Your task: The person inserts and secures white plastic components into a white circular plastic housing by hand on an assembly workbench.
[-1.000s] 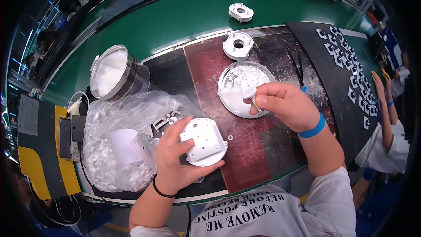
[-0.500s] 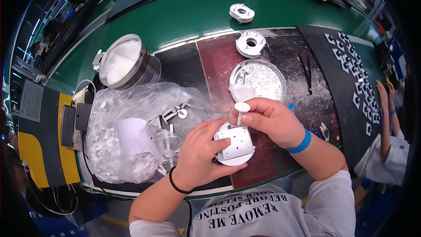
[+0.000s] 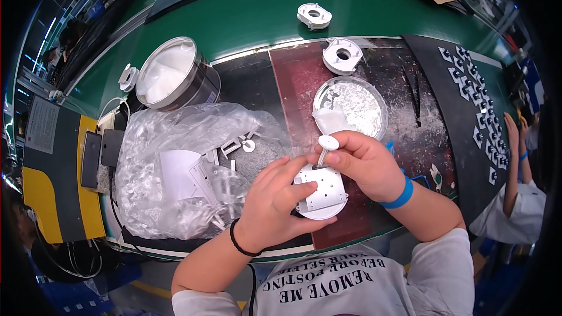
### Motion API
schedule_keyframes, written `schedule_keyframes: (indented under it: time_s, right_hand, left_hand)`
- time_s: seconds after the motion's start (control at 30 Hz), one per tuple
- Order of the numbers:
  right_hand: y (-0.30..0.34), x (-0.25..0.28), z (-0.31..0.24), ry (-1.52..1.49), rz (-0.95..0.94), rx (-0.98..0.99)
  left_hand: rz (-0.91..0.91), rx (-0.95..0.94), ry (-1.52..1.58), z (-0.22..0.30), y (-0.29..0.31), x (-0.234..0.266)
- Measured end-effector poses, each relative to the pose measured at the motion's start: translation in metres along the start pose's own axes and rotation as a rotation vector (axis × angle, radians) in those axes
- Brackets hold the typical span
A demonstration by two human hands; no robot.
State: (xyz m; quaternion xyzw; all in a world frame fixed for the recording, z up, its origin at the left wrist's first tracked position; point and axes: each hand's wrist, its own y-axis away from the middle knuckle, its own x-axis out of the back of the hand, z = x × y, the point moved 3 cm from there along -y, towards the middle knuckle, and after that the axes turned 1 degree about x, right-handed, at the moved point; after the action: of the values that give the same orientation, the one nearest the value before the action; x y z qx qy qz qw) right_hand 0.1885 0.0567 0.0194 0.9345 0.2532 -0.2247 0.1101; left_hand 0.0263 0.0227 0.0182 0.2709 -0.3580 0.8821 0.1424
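My left hand [image 3: 276, 202] grips a round white plastic housing [image 3: 321, 208], its thumb lying across the flat plate on top. Between the thumb and fingers of my right hand [image 3: 366, 161] is a small white part with a round disc head and thin legs [image 3: 328, 143]. The legs point down at the housing's far edge; whether they sit in the slot there I cannot tell. More white parts of that kind [image 3: 248, 145] lie in an open clear plastic bag [image 3: 193, 123] to the left, beside a folded paper sheet [image 3: 184, 172].
Beyond my hands stands a round clear dish [image 3: 374, 96] with a whitish piece in it. Two white ring-shaped housings [image 3: 342, 57] sit farther back, near black tweezers [image 3: 417, 99]. A metal tin [image 3: 199, 85] is at the left; a black mat [image 3: 445, 93] bears several small parts. Another person's hands [image 3: 515, 134] show far right.
The view has shifted slightly, so the things on the bench sit a little differently. My hands keep the same grips, with the disc-headed part still at the housing's far edge.
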Motion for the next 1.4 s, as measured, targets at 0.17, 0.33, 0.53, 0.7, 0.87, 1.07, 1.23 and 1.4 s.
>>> schedule_keyframes:
  time_s: [0.17,0.33,0.53,0.7,0.87,1.07,1.23,1.4]
  right_hand:
    - [0.002,-0.003,-0.012,0.565,0.023,0.233]
    - [0.000,0.000,-0.017,1.122,-0.002,0.626]
    - [0.006,-0.008,-0.013,0.639,0.034,0.077]
    - [-0.011,-0.014,-0.034,0.596,0.070,0.196]
    - [-0.095,0.072,-0.108,0.856,0.518,0.328]
    - [-0.178,0.180,-0.112,0.968,0.828,0.020]
    - [-0.197,0.248,-0.103,1.237,0.830,-0.079]
    - [-0.218,0.129,-0.107,1.837,0.770,0.515]
  left_hand:
    - [-0.001,0.009,-0.008,0.000,-0.001,0.001]
    - [0.021,0.013,0.009,-0.005,-0.002,-0.001]
    - [0.144,-0.012,-0.125,-0.008,0.001,0.011]
    - [0.293,-0.040,-0.071,-0.010,0.002,0.015]
    - [0.218,-0.068,-0.140,-0.010,-0.002,0.015]
    - [0.227,-0.037,-0.178,-0.019,0.008,0.026]
    - [0.181,-0.026,-0.242,-0.012,-0.001,0.023]
    - [0.182,-0.009,-0.272,-0.011,-0.001,0.026]
